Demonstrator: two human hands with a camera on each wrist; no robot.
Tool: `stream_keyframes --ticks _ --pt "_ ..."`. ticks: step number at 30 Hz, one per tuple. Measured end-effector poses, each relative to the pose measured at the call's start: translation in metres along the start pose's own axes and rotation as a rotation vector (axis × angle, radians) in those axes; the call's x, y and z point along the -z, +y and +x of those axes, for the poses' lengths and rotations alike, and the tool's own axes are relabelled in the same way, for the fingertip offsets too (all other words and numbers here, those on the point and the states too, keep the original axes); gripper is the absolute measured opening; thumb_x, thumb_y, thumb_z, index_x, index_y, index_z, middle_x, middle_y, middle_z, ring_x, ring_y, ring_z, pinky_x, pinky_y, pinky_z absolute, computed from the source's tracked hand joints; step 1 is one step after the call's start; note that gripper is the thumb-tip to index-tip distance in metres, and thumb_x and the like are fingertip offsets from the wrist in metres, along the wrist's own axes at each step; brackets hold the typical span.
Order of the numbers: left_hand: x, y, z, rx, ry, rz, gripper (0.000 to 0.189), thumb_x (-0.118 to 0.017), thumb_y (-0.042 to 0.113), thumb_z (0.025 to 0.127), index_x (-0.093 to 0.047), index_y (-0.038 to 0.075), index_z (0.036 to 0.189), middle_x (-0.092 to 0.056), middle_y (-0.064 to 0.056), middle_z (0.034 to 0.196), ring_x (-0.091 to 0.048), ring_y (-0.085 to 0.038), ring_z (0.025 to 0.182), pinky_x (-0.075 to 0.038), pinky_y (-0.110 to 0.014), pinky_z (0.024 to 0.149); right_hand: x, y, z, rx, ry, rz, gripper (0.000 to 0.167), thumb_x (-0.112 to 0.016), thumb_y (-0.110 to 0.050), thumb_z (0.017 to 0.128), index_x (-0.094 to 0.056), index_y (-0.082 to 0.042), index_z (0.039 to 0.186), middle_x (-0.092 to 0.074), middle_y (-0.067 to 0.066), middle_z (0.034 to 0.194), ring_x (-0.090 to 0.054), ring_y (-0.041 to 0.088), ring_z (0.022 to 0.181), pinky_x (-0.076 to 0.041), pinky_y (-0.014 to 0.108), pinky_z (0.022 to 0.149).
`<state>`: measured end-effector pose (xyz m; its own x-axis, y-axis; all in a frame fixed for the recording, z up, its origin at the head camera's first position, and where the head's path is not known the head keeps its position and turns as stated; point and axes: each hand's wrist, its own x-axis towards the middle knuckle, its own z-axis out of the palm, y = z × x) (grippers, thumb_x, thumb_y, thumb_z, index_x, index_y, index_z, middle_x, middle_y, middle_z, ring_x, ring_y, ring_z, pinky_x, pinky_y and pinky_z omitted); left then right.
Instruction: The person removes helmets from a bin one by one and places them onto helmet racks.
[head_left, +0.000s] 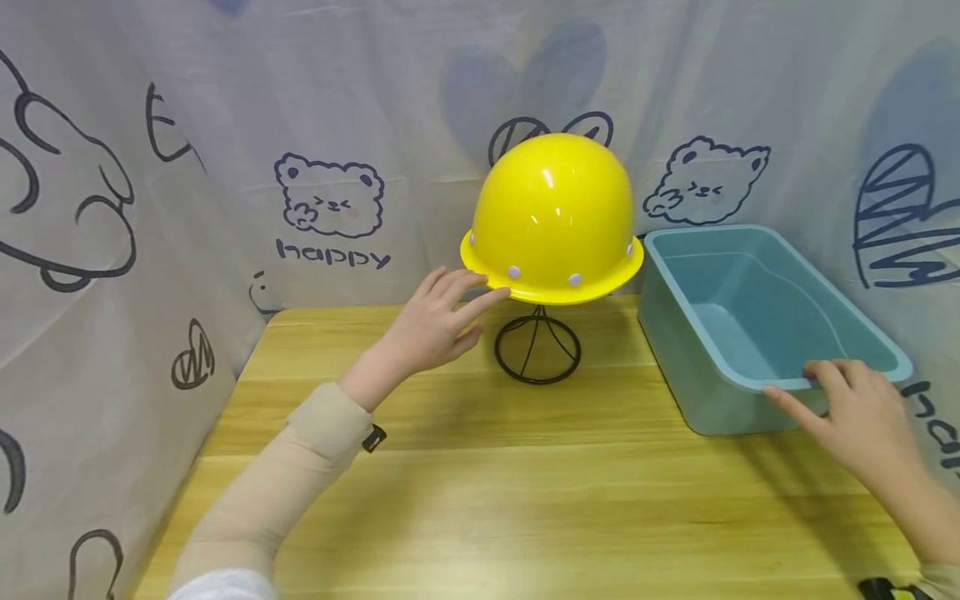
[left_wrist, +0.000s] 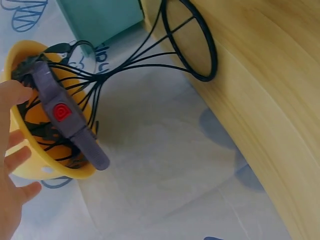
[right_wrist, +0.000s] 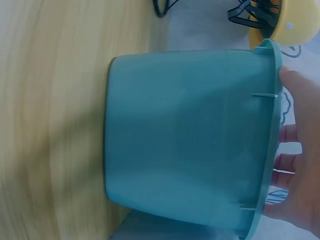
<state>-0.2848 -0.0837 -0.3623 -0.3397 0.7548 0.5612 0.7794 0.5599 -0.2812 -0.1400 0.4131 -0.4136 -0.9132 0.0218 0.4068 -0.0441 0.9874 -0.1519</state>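
Note:
A yellow hard hat (head_left: 555,217) sits on a black wire stand (head_left: 537,350). My left hand (head_left: 435,321) reaches to its front left brim, fingers extended, with the fingertips right at the edge and the thumb lower. In the left wrist view, the grey adjustment strap (left_wrist: 70,115) with a red button shows under the hat among the stand's wires. My right hand (head_left: 862,417) is at the near rim of a blue-green plastic bin (head_left: 675,333). Its fingers rest loosely over the rim, and the thumb lies near the outer edge in the right wrist view.
The wooden table (head_left: 525,517) runs back to a white cloth (head_left: 420,100) printed with cartoon bears. The bin stands at the table's right side, close beside the hat, its open top facing up. Its inside bottom shows bare.

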Motion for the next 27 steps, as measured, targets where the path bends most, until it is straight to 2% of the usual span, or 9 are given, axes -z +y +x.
stream_keyframes --ticks 6,10,15,18,22,27 --pt "0.012 0.007 -0.003 0.061 -0.097 0.024 0.071 -0.073 0.031 0.086 -0.039 0.027 0.149 -0.044 -0.010 0.148 -0.039 -0.031 0.137 -0.031 -0.059 0.113 0.004 -0.003 0.003 -0.028 -0.062 -0.009 0.071 -0.059 -0.057 0.090 -0.055 0.011 0.110 -0.049 0.037 0.111 -0.045 0.054 0.099 -0.037 0.067 0.084" --pt "0.017 0.012 -0.005 0.084 -0.123 0.030 0.072 -0.072 0.035 0.086 -0.038 0.029 0.150 -0.041 -0.009 0.151 -0.035 -0.031 0.141 -0.030 -0.062 0.113 0.008 -0.003 0.002 -0.046 -0.101 0.003 0.071 -0.059 -0.056 0.090 -0.054 0.012 0.113 -0.045 0.039 0.116 -0.042 0.057 0.102 -0.036 0.069 0.084" --pt "0.020 0.016 -0.007 0.142 -0.146 0.021 0.071 -0.070 0.040 0.088 -0.037 0.029 0.150 -0.039 -0.011 0.152 -0.032 -0.033 0.143 -0.028 -0.063 0.114 0.014 -0.003 0.004 -0.042 -0.105 0.032 0.070 -0.059 -0.053 0.092 -0.052 0.012 0.117 -0.041 0.041 0.122 -0.038 0.058 0.108 -0.033 0.071 0.086" --pt "0.021 0.017 -0.012 0.210 -0.164 -0.003 0.070 -0.069 0.040 0.089 -0.036 0.030 0.150 -0.038 -0.012 0.152 -0.031 -0.035 0.144 -0.026 -0.064 0.114 0.017 -0.007 0.005 -0.027 -0.087 0.045 0.068 -0.059 -0.050 0.093 -0.051 0.012 0.120 -0.041 0.040 0.125 -0.037 0.058 0.111 -0.031 0.071 0.089" --pt "0.024 0.019 -0.023 0.336 -0.186 -0.050 0.069 -0.068 0.040 0.090 -0.035 0.030 0.150 -0.036 -0.012 0.154 -0.025 -0.036 0.146 -0.022 -0.065 0.115 0.024 -0.015 0.006 -0.022 -0.055 0.067 0.066 -0.056 -0.048 0.095 -0.049 0.010 0.124 -0.040 0.039 0.129 -0.034 0.059 0.116 -0.027 0.073 0.094" --pt "0.029 0.023 -0.040 0.487 -0.175 -0.107 0.069 -0.067 0.039 0.091 -0.033 0.031 0.151 -0.032 -0.012 0.156 -0.021 -0.036 0.147 -0.017 -0.065 0.116 0.037 -0.028 0.007 -0.021 0.020 0.111 0.065 -0.054 -0.046 0.097 -0.045 0.008 0.132 -0.037 0.037 0.137 -0.031 0.058 0.124 -0.022 0.072 0.104"
